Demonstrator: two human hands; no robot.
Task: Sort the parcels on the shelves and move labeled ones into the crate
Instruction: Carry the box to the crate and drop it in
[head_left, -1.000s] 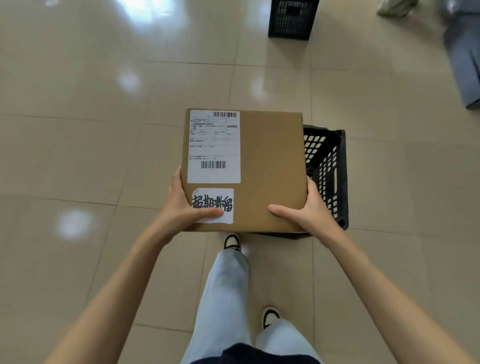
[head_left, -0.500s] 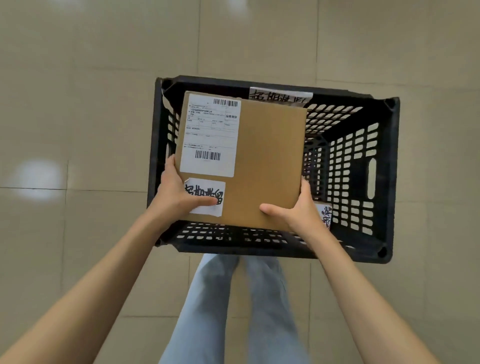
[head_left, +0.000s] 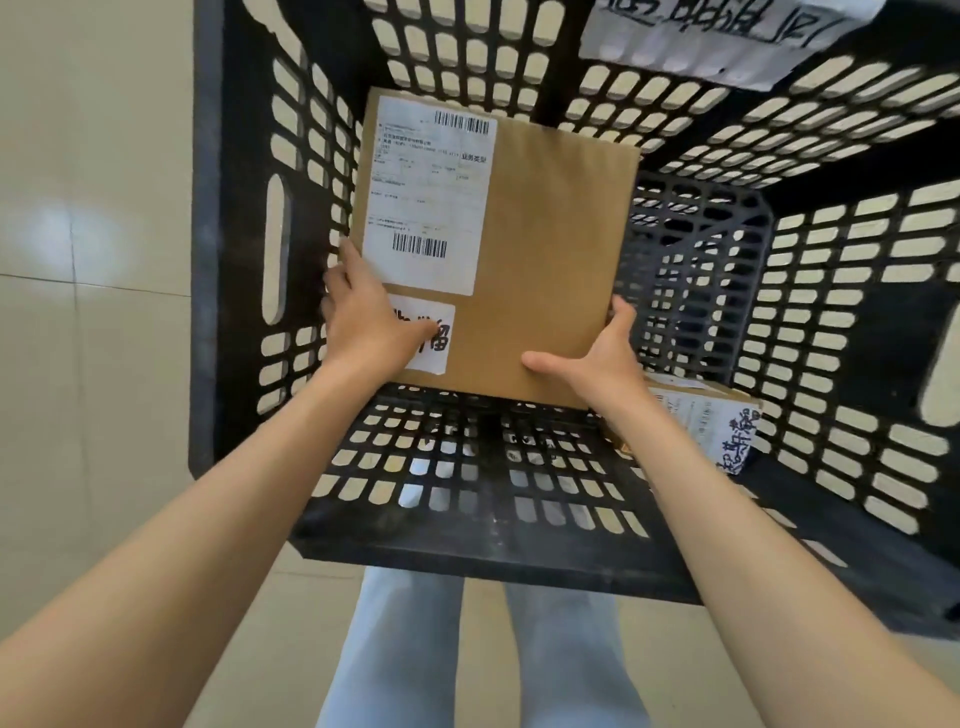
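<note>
The box (head_left: 519, 249) is now down inside the crate (head_left: 249, 156), its label (head_left: 428, 197) and handwritten sticker (head_left: 434, 338) facing up, held near the left wall and above the slatted floor. Half a second ago it hovered over the crate's rim; a second ago the crate was mostly hidden behind it, further off on the floor. So the carry is done and the lowering is well under way.

The left hand (head_left: 363, 322) grips the near left corner, thumb pressed onto the sticker; the right hand (head_left: 592, 358) grips the near right corner, thumb on top and fingers out of sight beneath (neither grip has loosened).

Another labeled parcel (head_left: 711, 421) already lies in the crate's near right corner, just beside the right wrist. A paper sign (head_left: 701, 41) hangs on the far wall. What likely remains is setting the box down and letting go.
</note>
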